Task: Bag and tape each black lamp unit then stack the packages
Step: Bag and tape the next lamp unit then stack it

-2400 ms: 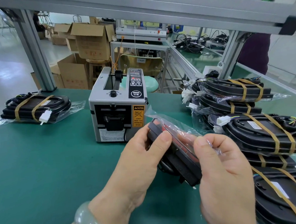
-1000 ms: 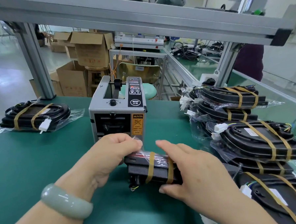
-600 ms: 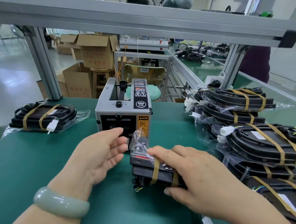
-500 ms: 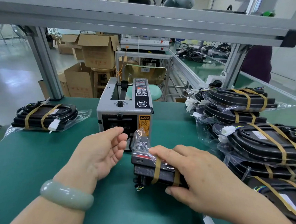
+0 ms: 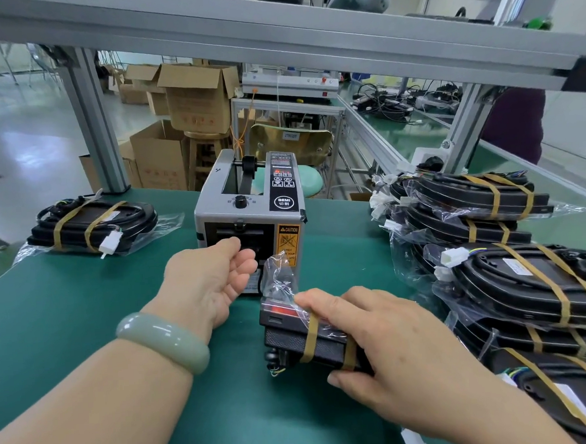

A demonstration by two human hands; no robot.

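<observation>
Now my right hand (image 5: 386, 346) clasps the lamp (image 5: 291, 340) on the mat (image 5: 86, 317), forefinger pinning the folded bag (image 5: 277, 277) beside two tape bands (image 5: 311, 336). My left hand (image 5: 210, 280), loosely curled and seemingly empty, sits at the dispenser (image 5: 250, 203) slot. Taping step, I judge: next, pull a strip and seal the flap.

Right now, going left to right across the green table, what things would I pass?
Lone taped lamp package → tape dispenser → pile of taped lamp packages. Left out: the bagged lamp unit in the right hand, which overlaps the dispenser.
</observation>
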